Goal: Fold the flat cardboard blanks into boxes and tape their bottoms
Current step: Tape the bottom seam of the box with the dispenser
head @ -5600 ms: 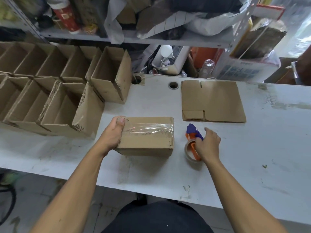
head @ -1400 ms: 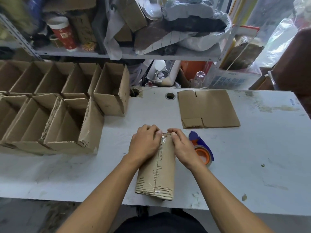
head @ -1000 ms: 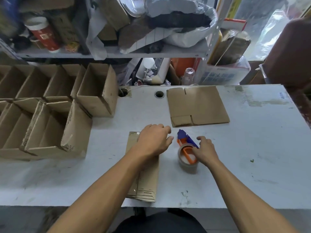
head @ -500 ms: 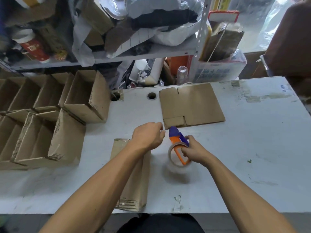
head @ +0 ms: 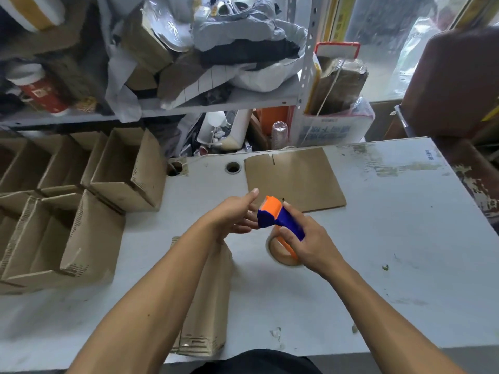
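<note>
Above the box (head: 208,300), right hand (head: 310,247) grips tape dispenser (head: 280,220); left hand (head: 232,217) spread

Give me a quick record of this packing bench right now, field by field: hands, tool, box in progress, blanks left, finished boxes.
right hand: grips the tape dispenser, lifted off the table
left hand: open, fingers reaching to the dispenser's head
box in progress: lies under the left forearm
flat blanks: at the table's far side
open boxes: in rows on the left
</note>
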